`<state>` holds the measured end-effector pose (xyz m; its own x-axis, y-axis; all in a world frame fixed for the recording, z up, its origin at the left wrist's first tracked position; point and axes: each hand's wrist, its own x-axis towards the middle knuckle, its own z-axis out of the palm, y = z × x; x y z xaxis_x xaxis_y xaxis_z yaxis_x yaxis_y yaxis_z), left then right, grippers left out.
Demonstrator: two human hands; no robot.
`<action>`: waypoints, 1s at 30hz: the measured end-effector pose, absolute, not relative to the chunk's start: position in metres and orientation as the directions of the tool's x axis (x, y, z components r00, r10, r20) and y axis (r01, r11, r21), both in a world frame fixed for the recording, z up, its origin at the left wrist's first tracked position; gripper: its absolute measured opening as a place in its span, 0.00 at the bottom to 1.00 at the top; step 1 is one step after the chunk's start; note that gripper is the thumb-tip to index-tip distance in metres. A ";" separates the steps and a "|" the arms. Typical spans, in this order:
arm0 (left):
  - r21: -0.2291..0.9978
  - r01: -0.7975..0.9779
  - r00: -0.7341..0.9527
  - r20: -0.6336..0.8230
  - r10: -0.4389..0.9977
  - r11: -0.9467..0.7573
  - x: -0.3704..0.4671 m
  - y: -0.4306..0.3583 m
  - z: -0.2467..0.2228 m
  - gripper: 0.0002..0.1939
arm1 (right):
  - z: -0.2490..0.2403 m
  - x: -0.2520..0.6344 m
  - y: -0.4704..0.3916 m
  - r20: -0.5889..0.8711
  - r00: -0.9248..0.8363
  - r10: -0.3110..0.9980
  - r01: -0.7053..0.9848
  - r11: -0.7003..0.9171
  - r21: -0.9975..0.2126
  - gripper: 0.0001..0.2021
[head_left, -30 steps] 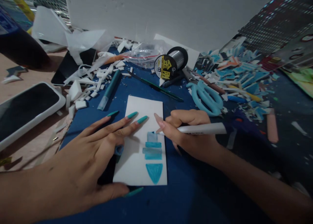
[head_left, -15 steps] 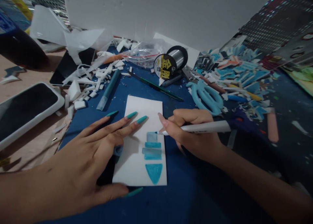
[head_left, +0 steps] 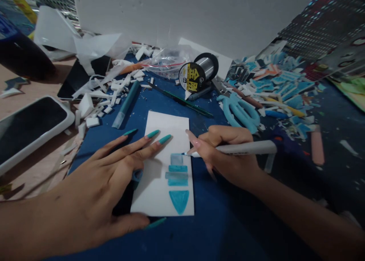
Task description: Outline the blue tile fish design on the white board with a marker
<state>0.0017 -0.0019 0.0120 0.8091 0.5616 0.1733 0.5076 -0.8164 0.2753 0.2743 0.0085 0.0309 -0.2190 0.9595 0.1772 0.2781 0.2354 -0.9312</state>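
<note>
A white foam card (head_left: 162, 194) lies on the blue mat (head_left: 199, 238), with teal stripes and a teal triangle drawn on its right half. My left hand (head_left: 108, 177) lies flat on the card's left side, fingers spread, pressing it down. A small blue cap sits under the palm's edge. My right hand (head_left: 225, 154) grips a white marker (head_left: 245, 148) whose blue tip touches the top stripe at the card's right edge.
Blue scissors (head_left: 239, 113), a spool of wire (head_left: 196, 75), a dark green knife (head_left: 182, 99) and a teal marker (head_left: 127, 103) lie behind the card. Foam scraps are piled left and right. A phone (head_left: 28, 126) rests at the left, and a white board stands behind.
My right hand has slid a little to the right with the marker, its tip moving across the top stripe. My left hand has stayed in place.
</note>
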 end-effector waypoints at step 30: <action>0.197 0.472 0.842 0.189 0.506 -0.859 0.002 0.001 0.020 0.34 | 0.027 0.275 0.012 0.096 -0.330 0.939 0.379 0.224 -0.898 0.23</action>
<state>0.0024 0.0012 0.0197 0.8418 0.5057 0.1887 0.4720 -0.8593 0.1971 0.2745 0.0120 0.0272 -0.3299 0.9392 0.0955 0.3788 0.2244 -0.8979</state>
